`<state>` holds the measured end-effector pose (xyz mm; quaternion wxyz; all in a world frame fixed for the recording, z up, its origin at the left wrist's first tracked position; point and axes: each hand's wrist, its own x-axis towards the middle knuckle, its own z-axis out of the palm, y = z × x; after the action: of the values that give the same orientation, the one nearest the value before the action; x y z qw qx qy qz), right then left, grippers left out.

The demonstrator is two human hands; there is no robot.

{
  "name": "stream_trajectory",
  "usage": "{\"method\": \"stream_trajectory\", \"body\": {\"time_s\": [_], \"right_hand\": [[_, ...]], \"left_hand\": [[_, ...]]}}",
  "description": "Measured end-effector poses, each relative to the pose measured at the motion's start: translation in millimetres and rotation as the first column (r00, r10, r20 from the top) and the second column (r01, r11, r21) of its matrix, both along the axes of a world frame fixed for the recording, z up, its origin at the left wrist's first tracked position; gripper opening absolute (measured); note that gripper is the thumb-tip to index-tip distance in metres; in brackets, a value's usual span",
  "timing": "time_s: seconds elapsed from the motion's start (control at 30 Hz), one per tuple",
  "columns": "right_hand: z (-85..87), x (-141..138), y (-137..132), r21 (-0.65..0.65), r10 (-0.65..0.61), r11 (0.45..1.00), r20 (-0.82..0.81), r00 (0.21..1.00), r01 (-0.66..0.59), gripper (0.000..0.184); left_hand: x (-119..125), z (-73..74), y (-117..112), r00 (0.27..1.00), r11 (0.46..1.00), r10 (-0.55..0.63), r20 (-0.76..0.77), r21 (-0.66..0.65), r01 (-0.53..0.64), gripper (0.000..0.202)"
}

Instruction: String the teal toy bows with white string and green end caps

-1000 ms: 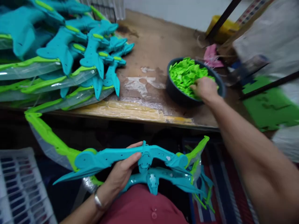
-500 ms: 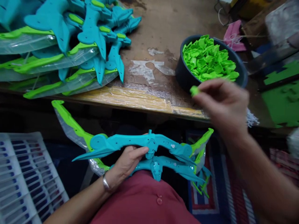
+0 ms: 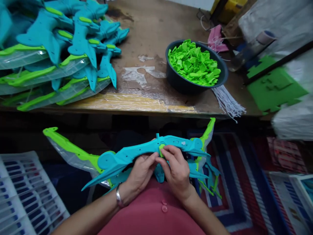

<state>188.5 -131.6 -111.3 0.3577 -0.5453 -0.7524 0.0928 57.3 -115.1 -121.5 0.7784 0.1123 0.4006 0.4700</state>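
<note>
A blue plastic toy bow (image 3: 137, 147) with green limb ends lies across my lap, another one partly hidden beneath it. My left hand (image 3: 140, 171) grips the upper bow near its middle, thumb at the center. With its fingers pinched, my right hand (image 3: 177, 171) holds a small green plastic piece (image 3: 161, 149) against the hexagonal spot at the bow's center. Whether the piece sits fully in that spot is hidden by the fingertips.
On the table (image 3: 151, 29), a dark bowl (image 3: 182, 85) holds many small green pieces. Stacked toy bows (image 3: 80, 49) fill the table's left. White strings (image 3: 228, 102) hang over the front edge. A white plastic crate (image 3: 26, 189) stands at lower left, a green foam mat piece (image 3: 276, 81) at right.
My right hand has come down and left from beside the bowl, bringing the green piece to the bow's center. My left hand still holds the bow. The view has shifted right.
</note>
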Motion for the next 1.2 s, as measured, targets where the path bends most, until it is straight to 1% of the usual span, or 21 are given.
{"method": "stream_trajectory", "body": {"time_s": [0.1,0.23,0.33,0.43,0.5,0.57,0.6,0.63,0.7,0.73,0.77,0.87,0.93,1.0,1.1,1.2], "right_hand": [[2.4,4.2,-11.3,0.01,0.016,1.0,0.042,0.999,-0.016,0.039],[3.1,11.3,-15.9,0.098,0.037,0.994,0.092,0.995,-0.046,0.054],[5.3,14.0,-15.3,0.097,0.103,0.989,0.081,0.991,-0.111,0.058],[12.0,16.5,-13.1,0.062,0.177,0.982,0.063,0.982,-0.18,0.052],[20.1,20.3,-8.2,0.004,0.21,0.978,0.059,0.976,-0.211,0.039],[30.4,26.5,0.4,-0.111,0.256,0.962,0.052,0.965,-0.249,0.025],[35.5,30.2,5.9,-0.179,0.276,0.948,0.042,0.96,-0.264,0.022],[40.2,34.0,11.8,-0.247,0.287,0.93,0.023,0.958,-0.273,0.025],[47.1,40.5,23.8,-0.37,0.281,0.888,-0.036,0.959,-0.274,0.044],[49.2,42.6,29.6,-0.428,0.27,0.861,-0.072,0.96,-0.275,0.051],[50.5,43.7,35.1,-0.486,0.257,0.83,-0.106,0.961,-0.275,0.053],[51.5,41.7,48.4,-0.624,0.22,0.738,-0.138,0.966,-0.257,0.044],[51.0,38.2,53.6,-0.661,0.209,0.712,-0.122,0.97,-0.237,0.041],[49.7,35.2,55.7,-0.659,0.219,0.712,-0.122,0.968,-0.244,0.039],[46.0,32.6,54.4,-0.619,0.24,0.738,-0.13,0.962,-0.268,0.038],[42.2,31.0,50.7,-0.594,0.245,0.762,-0.104,0.964,-0.257,0.037]], "left_hand": [[1.3,2.8,-2.7,1.0,0.999,-0.02,0.009,0.031,0.02,0.026],[2.4,5.1,-6.4,0.998,0.992,-0.07,-0.007,0.104,0.07,0.035],[2.6,4.6,-8.1,0.996,0.984,-0.086,-0.034,0.154,0.09,0.04],[0.3,0.1,-9.8,0.994,0.978,-0.092,-0.066,0.182,0.103,0.034],[-3.0,-4.2,-11.3,0.991,0.977,-0.102,-0.091,0.176,0.117,0.028],[-7.1,-7.8,-13.0,0.985,0.973,-0.129,-0.119,0.176,0.149,0.027],[-9.2,-9.0,-13.8,0.98,0.969,-0.146,-0.135,0.181,0.17,0.029],[-11.1,-9.6,-14.5,0.975,0.963,-0.164,-0.152,0.188,0.192,0.032],[-14.2,-9.6,-15.7,0.965,0.953,-0.195,-0.177,0.2,0.229,0.038],[-15.2,-9.2,-16.2,0.96,0.948,-0.209,-0.187,0.203,0.246,0.04],[-15.9,-8.7,-16.6,0.956,0.944,-0.22,-0.195,0.205,0.259,0.043],[-16.7,-6.6,-17.7,0.942,0.935,-0.241,-0.235,0.203,0.29,0.046],[-16.6,-4.4,-17.7,0.929,0.933,-0.249,-0.273,0.191,0.306,0.046],[-16.4,-1.4,-17.1,0.913,0.933,-0.254,-0.318,0.168,0.318,0.043],[-15.6,2.9,-15.0,0.887,0.94,-0.242,-0.393,0.13,0.314,0.035],[-14.7,4.1,-13.0,0.87,0.945,-0.2,-0.451,0.146,0.293,0.027]]}}
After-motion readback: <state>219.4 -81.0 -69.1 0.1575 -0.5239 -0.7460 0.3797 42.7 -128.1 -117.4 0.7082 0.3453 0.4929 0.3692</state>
